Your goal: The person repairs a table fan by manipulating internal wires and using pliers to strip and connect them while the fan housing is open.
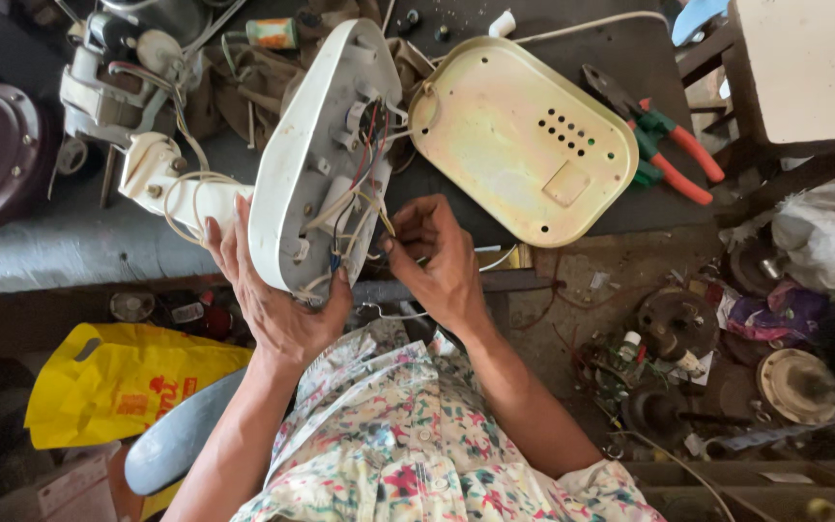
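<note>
Here, the left hand (277, 309) gripped the white plastic fan base (316, 159), tilted open above the dark tabletop (630, 58); the right hand (437, 261) pinched its coloured wires (364, 184), best teased gently apart.

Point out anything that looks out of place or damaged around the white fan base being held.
The white fan base is open, propped on edge by the left hand, its coloured wires hanging loose where the right hand picks at them. Its cream cover plate lies detached on the bench, yellowed and stained. Below, scrap parts litter the floor.

Dark workbench (630, 58), cluttered dirt floor (572, 319)
</note>
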